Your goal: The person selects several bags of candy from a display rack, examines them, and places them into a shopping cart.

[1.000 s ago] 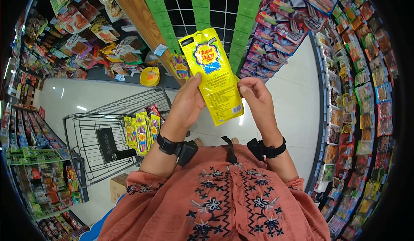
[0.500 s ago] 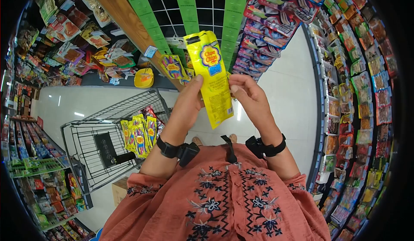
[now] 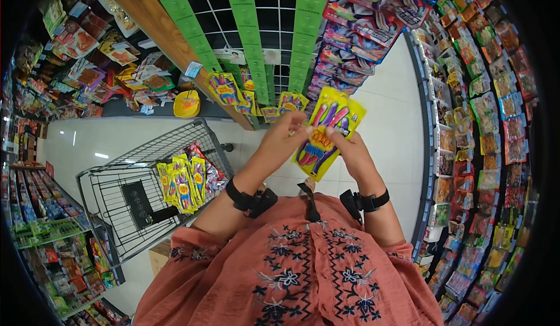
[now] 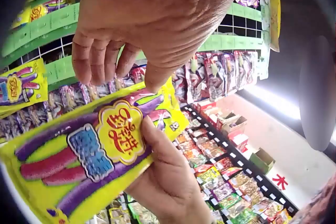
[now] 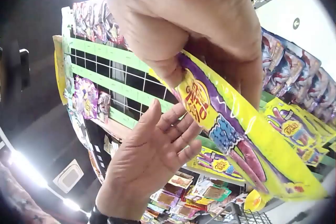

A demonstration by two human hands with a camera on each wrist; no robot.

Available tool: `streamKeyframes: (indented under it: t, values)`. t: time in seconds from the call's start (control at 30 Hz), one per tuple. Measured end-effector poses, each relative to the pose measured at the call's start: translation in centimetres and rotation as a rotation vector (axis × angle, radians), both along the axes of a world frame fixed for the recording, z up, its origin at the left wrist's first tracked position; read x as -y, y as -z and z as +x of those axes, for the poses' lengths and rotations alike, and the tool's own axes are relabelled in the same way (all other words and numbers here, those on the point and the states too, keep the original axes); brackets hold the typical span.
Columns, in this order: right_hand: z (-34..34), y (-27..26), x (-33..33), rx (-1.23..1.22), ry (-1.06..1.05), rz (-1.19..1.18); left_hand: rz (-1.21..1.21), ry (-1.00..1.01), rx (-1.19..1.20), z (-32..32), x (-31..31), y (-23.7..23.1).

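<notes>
A yellow candy bag, its printed front with purple and pink candy sticks facing up, is in my right hand. In the left wrist view the right thumb lies over the printed front while the other fingers are behind the bag. My left hand is beside the bag's left edge, its fingers loosely bent. The right wrist view shows the left palm turned up with its fingers spread near the bag. In the left wrist view the left thumb tip comes right at the bag's top edge.
A shopping cart with several similar yellow bags stands at the left. Ahead is a rack with green strips, hanging yellow bags and red-purple packs. Snack shelves line the right, and a yellow basket sits beyond the cart.
The candy bag has been turned from its text side to its printed front and moved right. My left hand has let go of it, and my right hand now grips it.
</notes>
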State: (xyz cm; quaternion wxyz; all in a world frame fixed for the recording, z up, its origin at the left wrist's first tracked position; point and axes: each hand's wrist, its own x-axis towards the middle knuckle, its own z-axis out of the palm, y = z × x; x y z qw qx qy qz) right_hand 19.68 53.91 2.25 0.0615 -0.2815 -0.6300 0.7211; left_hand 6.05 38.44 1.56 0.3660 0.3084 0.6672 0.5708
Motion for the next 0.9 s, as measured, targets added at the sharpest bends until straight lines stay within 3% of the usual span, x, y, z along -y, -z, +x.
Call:
streamKeyframes:
  t: [0.07, 0.17, 0.27, 0.37, 0.47, 0.53, 0.67, 0.83, 0.9]
  values:
    - [0.5, 0.5, 0.1, -0.021, -0.055, -0.046, 0.074, -0.078, -0.11, -0.3, -0.7, 0.1]
    - [0.7, 0.8, 0.0, 0.023, -0.109, -0.106, 0.104, 0.123, 0.169, -1.2, -1.7, 3.1]
    - [0.7, 1.0, -0.2, -0.007, -0.029, -0.096, 0.086, 0.064, 0.206, -0.8, -2.6, 3.7]
    - [1.1, 1.7, -0.7, -0.036, 0.063, -0.089, -0.065, 0.258, 0.333, -2.2, -2.7, 3.4]
    - [1.9, 1.5, -1.2, -0.003, 0.096, -0.062, 0.003, -0.115, 0.249, -5.4, -4.2, 6.3]
    - [2.1, 1.3, -1.5, 0.018, 0.11, -0.056, 0.011, -0.27, -0.053, -7.7, -5.4, 8.0]
    - [2.6, 1.8, -1.7, 0.007, 0.149, -0.053, 0.116, -0.308, -0.248, -11.0, -7.8, 11.7]
    - [2.7, 1.5, -1.7, 0.037, 0.139, -0.056, 0.101, -0.253, -0.19, -10.5, -8.7, 9.9]
    - [2.6, 1.6, -1.9, 0.082, 0.11, -0.045, -0.025, -0.222, -0.226, -10.3, -8.3, 8.9]
